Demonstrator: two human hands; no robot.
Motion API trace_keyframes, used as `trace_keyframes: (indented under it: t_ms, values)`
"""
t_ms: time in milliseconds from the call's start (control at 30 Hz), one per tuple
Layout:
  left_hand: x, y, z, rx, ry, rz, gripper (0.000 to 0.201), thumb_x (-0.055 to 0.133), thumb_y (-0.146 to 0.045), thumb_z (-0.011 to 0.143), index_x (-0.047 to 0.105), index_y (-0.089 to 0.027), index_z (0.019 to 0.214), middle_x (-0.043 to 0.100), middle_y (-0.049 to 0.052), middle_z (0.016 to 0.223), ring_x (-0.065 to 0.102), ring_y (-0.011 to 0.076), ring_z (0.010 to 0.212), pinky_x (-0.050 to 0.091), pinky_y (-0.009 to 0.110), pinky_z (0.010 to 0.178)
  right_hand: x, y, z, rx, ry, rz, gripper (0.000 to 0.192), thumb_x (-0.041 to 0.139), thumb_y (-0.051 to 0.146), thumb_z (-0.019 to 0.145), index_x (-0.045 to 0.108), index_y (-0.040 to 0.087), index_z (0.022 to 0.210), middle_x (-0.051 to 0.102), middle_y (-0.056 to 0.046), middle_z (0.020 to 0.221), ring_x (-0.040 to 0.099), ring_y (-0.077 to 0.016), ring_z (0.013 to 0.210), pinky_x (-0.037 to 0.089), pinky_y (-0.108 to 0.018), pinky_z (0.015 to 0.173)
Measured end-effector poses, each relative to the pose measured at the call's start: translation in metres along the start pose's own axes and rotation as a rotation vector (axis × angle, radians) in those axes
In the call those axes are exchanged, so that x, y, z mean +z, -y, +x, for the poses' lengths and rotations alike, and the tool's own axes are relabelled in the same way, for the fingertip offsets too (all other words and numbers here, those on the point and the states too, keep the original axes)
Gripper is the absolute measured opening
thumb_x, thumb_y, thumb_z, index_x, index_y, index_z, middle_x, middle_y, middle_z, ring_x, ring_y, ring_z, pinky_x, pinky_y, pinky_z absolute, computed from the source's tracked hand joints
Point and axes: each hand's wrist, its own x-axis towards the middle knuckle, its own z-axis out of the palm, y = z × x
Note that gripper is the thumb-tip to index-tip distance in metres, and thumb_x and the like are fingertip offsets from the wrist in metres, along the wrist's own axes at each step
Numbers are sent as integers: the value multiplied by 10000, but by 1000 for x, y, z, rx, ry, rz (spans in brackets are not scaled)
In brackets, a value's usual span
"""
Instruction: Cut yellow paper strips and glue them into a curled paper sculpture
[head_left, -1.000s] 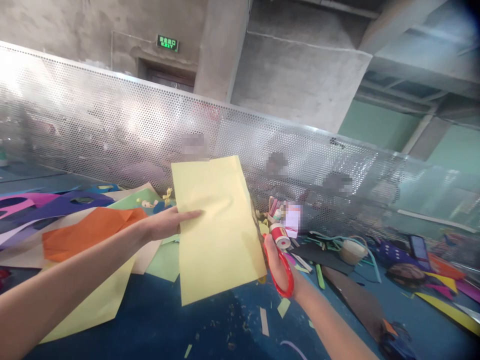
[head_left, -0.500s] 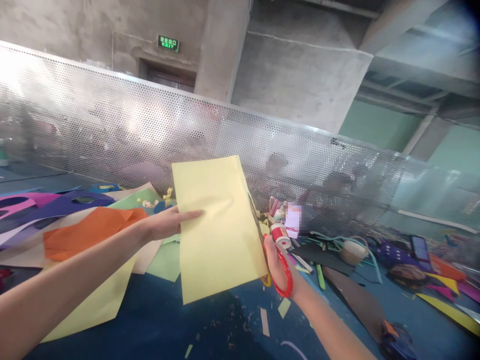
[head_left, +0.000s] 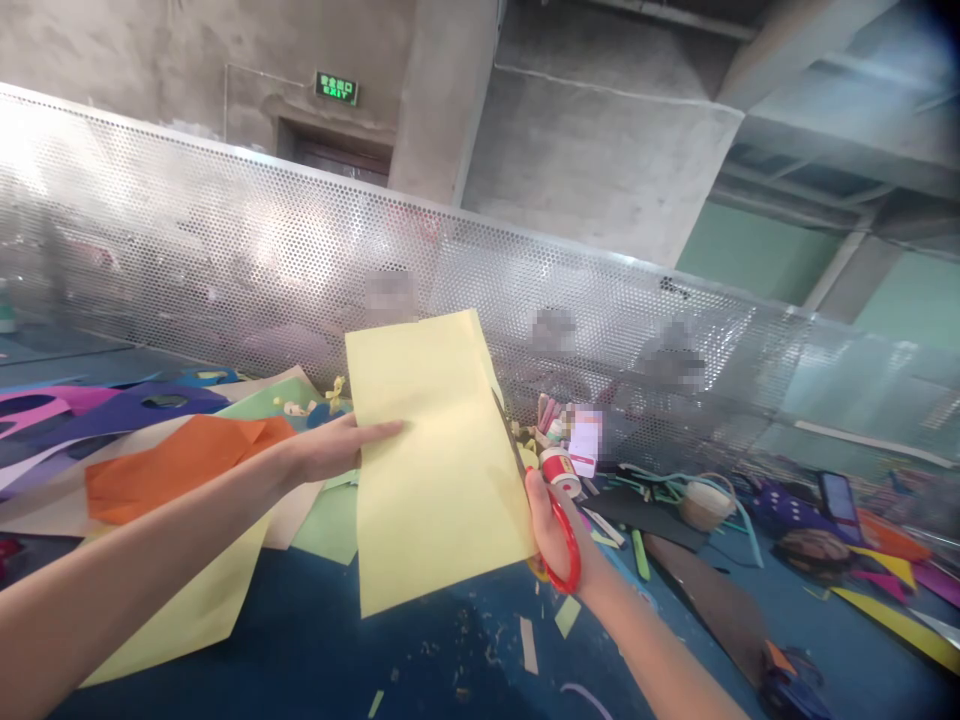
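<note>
A sheet of pale yellow paper (head_left: pixel 431 450) is held up above the blue table. My left hand (head_left: pixel 341 445) grips its left edge, the thumb lying across the front and the other fingers hidden behind. Red-handled scissors (head_left: pixel 574 555) are in my right hand (head_left: pixel 551 530) at the sheet's right edge. Their blades point up and away along that edge, where a narrow strip of the sheet stands apart near the top. Part of the blades is hidden by the paper.
Orange paper (head_left: pixel 180 465) and other coloured sheets lie at the left. A red-and-white tub (head_left: pixel 561 470), a woven basket (head_left: pixel 705 505) and a phone (head_left: pixel 838 498) are to the right. Scraps litter the blue table (head_left: pixel 300 640). Behind stands a perforated metal screen (head_left: pixel 187 220).
The paper has tilted slightly, its lower left corner a little lower. The scissors and my right hand have shifted slightly left, with more of the blade showing. My left hand keeps its hold.
</note>
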Motion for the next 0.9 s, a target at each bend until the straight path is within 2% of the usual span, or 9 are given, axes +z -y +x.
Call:
trace_keyframes:
  t_ms: [100, 200, 367, 500, 667, 900]
  values:
    - [0, 1, 0, 3, -1, 3, 379, 567, -354, 759, 562, -207, 1109, 567, 63, 1190, 532, 269, 1070, 416, 371, 897, 2, -1, 0, 40, 45, 24, 571, 321, 630, 780, 666, 175, 794, 658, -76, 639, 612, -253, 807, 466, -323, 728]
    - [0, 3, 1, 5, 1, 2, 388, 573, -354, 758, 558, -204, 1115, 566, 66, 1191, 531, 266, 1071, 408, 376, 909, 2, -4, 0, 39, 29, 49, 546, 328, 620, 786, 656, 185, 775, 656, -72, 645, 604, -253, 846, 457, -323, 767]
    - [0, 6, 2, -12, 31, 5, 413, 578, -355, 757, 551, -184, 1132, 565, 83, 1189, 539, 268, 1058, 412, 378, 909, -4, -11, 2, 23, 43, 35, 477, 368, 592, 786, 616, 194, 699, 619, -45, 574, 606, -239, 763, 476, -309, 728]
    - [2, 6, 1, -37, 57, 36, 388, 571, -361, 759, 562, -211, 1118, 576, 59, 1178, 533, 271, 1067, 421, 370, 900, -7, -12, 3, 6, 48, 67, 472, 351, 594, 789, 603, 197, 747, 634, -51, 635, 603, -241, 776, 486, -315, 703]
    - [4, 8, 1, -34, 83, 59, 404, 580, -378, 751, 568, -195, 1111, 575, 83, 1177, 535, 278, 1061, 427, 380, 896, -10, -9, 1, 0, 59, 73, 434, 356, 578, 796, 593, 215, 823, 651, -39, 740, 578, -240, 889, 477, -315, 752]
    - [5, 9, 2, -40, 96, 77, 460, 590, -369, 744, 515, -241, 1179, 530, 61, 1235, 513, 277, 1091, 418, 396, 903, -14, -4, 0, -25, 34, 126, 458, 363, 591, 789, 595, 209, 888, 659, -44, 863, 537, -238, 999, 455, -321, 821]
